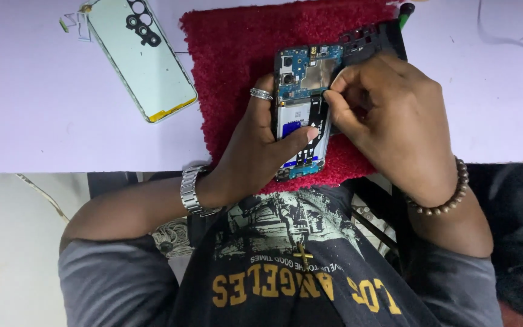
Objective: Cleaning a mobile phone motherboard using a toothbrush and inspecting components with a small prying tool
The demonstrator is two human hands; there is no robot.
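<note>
Your left hand is wrapped around the opened phone from its 9 o'clock side, thumb laid across the lower half of the battery area, ring finger with the silver ring up near the camera modules. The phone sits face down on the red towel, back off, blue board exposed at its 12 o'clock end. Your right hand comes in from 3 o'clock, fingertips pinched narrow at the phone's right edge near the board; whether there's a small part or tool in that pinch, can't tell, the fingers cover it. A black plastic frame piece lies at the phone's 1 o'clock, touching or just behind your right knuckles. The pale green back cover rests well apart at 10 o'clock on the white table. For this kind of pinch work I'd judge: keep the left grip firm but off the flex cables under your thumb, keep the phone flat on the towel so it can't skid, and pull straight up rather than sideways along the board edge. Watch the wrist bracelet near the table edge; it could snag.
</note>
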